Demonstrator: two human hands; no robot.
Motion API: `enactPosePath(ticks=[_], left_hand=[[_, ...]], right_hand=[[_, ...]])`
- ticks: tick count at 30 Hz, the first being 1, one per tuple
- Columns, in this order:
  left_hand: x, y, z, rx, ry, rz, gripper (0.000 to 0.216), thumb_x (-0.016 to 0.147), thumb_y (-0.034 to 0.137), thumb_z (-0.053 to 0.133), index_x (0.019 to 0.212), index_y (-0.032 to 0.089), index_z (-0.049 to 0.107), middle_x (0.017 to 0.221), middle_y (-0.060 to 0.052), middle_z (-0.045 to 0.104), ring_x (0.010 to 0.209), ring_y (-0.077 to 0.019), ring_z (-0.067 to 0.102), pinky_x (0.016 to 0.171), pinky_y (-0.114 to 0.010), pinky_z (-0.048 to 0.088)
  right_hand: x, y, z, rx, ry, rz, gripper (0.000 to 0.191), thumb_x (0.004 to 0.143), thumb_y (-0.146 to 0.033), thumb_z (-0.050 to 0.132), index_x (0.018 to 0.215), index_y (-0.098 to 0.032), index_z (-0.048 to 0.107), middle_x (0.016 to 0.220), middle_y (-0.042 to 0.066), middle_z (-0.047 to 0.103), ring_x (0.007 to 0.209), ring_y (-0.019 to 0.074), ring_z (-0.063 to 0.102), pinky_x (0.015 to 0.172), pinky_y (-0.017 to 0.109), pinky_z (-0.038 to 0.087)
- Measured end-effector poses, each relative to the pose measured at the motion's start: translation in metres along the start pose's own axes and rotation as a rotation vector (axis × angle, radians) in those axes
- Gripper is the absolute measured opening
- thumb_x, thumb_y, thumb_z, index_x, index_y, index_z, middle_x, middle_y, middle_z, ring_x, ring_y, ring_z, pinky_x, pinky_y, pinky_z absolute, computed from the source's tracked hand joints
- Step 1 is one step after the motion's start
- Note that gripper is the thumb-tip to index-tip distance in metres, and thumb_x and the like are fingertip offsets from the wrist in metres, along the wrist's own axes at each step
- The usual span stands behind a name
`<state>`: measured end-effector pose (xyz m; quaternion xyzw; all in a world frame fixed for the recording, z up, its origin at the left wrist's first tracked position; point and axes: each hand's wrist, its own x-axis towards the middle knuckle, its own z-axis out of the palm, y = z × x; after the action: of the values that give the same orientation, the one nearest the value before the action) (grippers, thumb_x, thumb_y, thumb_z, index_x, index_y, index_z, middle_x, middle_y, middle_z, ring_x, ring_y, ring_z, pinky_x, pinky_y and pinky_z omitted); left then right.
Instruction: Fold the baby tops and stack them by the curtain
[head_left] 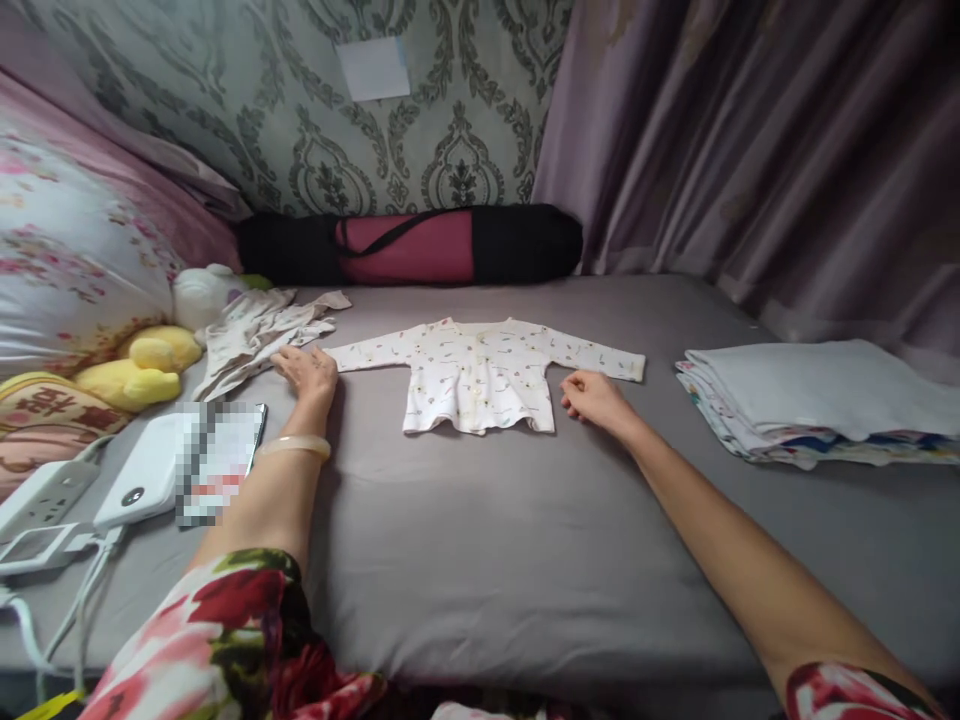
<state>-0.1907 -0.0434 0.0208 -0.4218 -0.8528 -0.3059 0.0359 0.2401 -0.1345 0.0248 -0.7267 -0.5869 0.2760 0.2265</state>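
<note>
A small white baby shirt (480, 380) with a tiny scattered print lies front up on the grey bed sheet (480, 530). Both its long sleeves are spread out sideways, and its hem ripples a little. My left hand (306, 374) rests at the end of the left sleeve, covering part of the cuff, fingers bent and somewhat apart. Whether it pinches the cloth is hard to see. Beside the shirt's right edge, below the other sleeve, my right hand (596, 398) has its fingers curled in, with nothing visible in them.
A stack of folded cloths (817, 400) lies at right. Crumpled pale clothing (259, 335) touches the left hand's area, near yellow plush toys (142, 370). A white power bank (146, 470), phone (225, 460) and power strip (49, 495) sit left. A long black-and-maroon bag (409, 248) lies along the wall.
</note>
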Motion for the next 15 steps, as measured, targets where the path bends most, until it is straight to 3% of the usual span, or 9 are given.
enactPosePath(ticks=[3, 6, 8, 10, 15], left_hand=[[-0.025, 0.014, -0.016, 0.143, -0.123, 0.162, 0.029, 0.088, 0.029, 0.048, 0.099, 0.006, 0.063, 0.123, -0.025, 0.054, 0.122, -0.0414, 0.045, 0.097, -0.05, 0.04], [-0.058, 0.026, -0.028, 0.184, -0.388, 0.324, 0.028, 0.088, 0.033, 0.049, 0.076, 0.015, 0.066, 0.088, -0.015, 0.067, 0.098, -0.0299, 0.06, 0.088, -0.039, 0.045], [-0.079, 0.029, -0.033, 0.169, -0.532, 0.364, 0.031, 0.085, 0.036, 0.051, 0.064, 0.018, 0.064, 0.068, -0.009, 0.065, 0.08, -0.0239, 0.063, 0.078, -0.032, 0.046], [-0.096, 0.029, -0.036, 0.13, -0.591, 0.41, 0.035, 0.084, 0.039, 0.05, 0.059, 0.018, 0.063, 0.061, -0.007, 0.064, 0.074, -0.0224, 0.062, 0.071, -0.03, 0.044], [-0.118, 0.027, -0.044, 0.091, -0.6, 0.433, 0.041, 0.082, 0.042, 0.051, 0.049, 0.019, 0.057, 0.057, -0.006, 0.061, 0.069, -0.0209, 0.059, 0.067, -0.029, 0.04]], right_hand=[[-0.024, -0.004, 0.002, -0.265, 0.073, -0.054, 0.021, 0.089, -0.032, 0.051, 0.082, -0.02, 0.067, 0.082, 0.007, 0.072, 0.074, 0.0187, 0.066, 0.058, 0.025, 0.041], [-0.042, -0.014, 0.006, -0.402, 0.088, -0.044, 0.029, 0.09, -0.044, 0.049, 0.082, -0.023, 0.067, 0.083, 0.008, 0.072, 0.078, 0.023, 0.066, 0.059, 0.028, 0.038], [-0.051, -0.019, 0.01, -0.433, 0.065, -0.046, 0.031, 0.09, -0.048, 0.048, 0.081, -0.025, 0.067, 0.081, 0.008, 0.071, 0.078, 0.024, 0.066, 0.059, 0.03, 0.037], [-0.056, -0.022, 0.013, -0.461, 0.051, -0.042, 0.032, 0.089, -0.051, 0.048, 0.081, -0.025, 0.066, 0.082, 0.008, 0.071, 0.078, 0.0251, 0.067, 0.059, 0.031, 0.036], [-0.063, -0.029, 0.02, -0.526, 0.04, -0.029, 0.029, 0.089, -0.049, 0.05, 0.085, -0.024, 0.064, 0.086, 0.011, 0.071, 0.08, 0.0274, 0.066, 0.06, 0.032, 0.036]])
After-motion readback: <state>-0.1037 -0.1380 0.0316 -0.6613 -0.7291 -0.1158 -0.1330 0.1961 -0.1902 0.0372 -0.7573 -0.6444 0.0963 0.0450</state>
